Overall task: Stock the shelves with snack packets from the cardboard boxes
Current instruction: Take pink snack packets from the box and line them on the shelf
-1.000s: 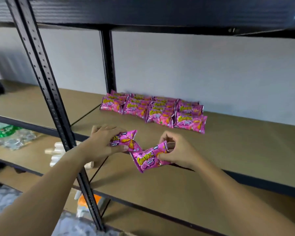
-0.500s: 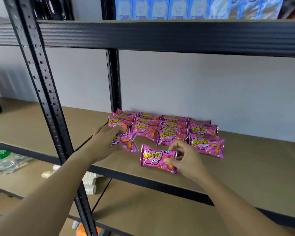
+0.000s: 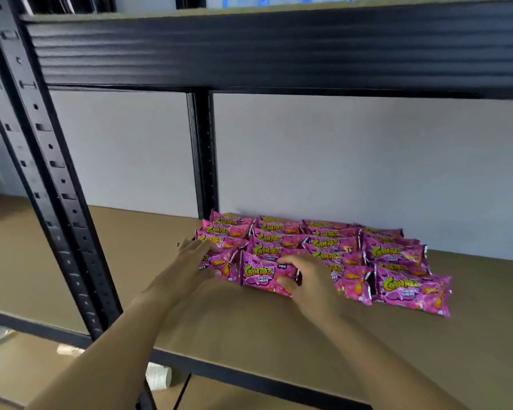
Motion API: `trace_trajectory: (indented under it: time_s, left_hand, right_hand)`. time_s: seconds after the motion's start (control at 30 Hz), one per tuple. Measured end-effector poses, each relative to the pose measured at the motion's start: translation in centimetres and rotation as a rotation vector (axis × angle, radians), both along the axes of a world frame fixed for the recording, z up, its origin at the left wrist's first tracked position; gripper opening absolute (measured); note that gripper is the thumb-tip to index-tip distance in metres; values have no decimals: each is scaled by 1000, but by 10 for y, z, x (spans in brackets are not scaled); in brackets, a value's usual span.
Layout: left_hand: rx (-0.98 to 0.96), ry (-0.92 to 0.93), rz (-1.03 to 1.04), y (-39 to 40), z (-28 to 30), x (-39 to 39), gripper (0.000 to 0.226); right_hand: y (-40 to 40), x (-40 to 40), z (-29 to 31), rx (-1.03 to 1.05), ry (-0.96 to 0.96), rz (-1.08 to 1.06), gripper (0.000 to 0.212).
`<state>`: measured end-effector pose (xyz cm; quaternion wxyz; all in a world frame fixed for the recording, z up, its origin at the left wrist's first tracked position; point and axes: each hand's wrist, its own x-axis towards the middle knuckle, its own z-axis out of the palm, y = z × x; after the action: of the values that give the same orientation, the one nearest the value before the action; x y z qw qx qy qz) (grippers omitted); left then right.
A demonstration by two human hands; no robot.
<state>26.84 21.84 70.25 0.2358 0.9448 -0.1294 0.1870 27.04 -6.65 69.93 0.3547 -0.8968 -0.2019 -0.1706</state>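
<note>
Two bare forearms reach in from the near edge over the brown shelf board [image 3: 279,329]. Left hand [image 3: 190,266]: fingers spread over a pink Corntoz packet [image 3: 222,263], thumb under its near edge, so it grips the pack as it lies on the board. Right hand [image 3: 305,275]: fingers and thumb pinch the right end of a second Corntoz packet [image 3: 259,275], which lies flat, label up, in the front row.

Step in hand, as judged: setting both packs down at the front of the block. To do it well, keep each pack flat and label forward, butt its back edge against the row behind, square the front edges with the right-hand neighbours, then let go without dragging.

Behind: stocked rows of pink packets [image 3: 367,253], overlapping in columns, running back to the white wall [image 3: 338,161].

Around: black slotted upright [image 3: 48,173] close on the left, just beside the left forearm; mind that elbow. Rear post [image 3: 203,155] behind the back-left corner of the block. Black beam of the shelf above [image 3: 279,45] overhead; low clearance for lifting. White paper cups [image 3: 159,379] on the lower shelf. No cardboard box in view.
</note>
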Motion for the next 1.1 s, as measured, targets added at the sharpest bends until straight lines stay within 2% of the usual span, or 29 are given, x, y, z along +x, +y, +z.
trace_trajectory:
  time_s: [0.13, 0.27, 0.5, 0.7, 0.9, 1.1]
  left_hand:
    - [5, -101, -14, 8, -16, 25, 66]
    - [27, -175, 38, 11, -25, 36, 64]
    - [53, -168, -55, 15, -26, 44, 75]
    - [102, -183, -48, 17, -25, 44, 69]
    - [113, -87, 30, 9, -25, 23, 74]
    - [130, -56, 140, -15, -27, -20, 76]
  right_hand:
    - [9, 19, -10, -118, -43, -35, 38]
    - [10, 27, -13, -271, -144, -81, 41]
    - [8, 32, -24, -404, -356, -151, 41]
    - [9, 28, -23, -506, -361, -164, 45]
    - [13, 12, -19, -479, -350, -204, 51]
    - [-2, -25, -19, -373, -343, -120, 40]
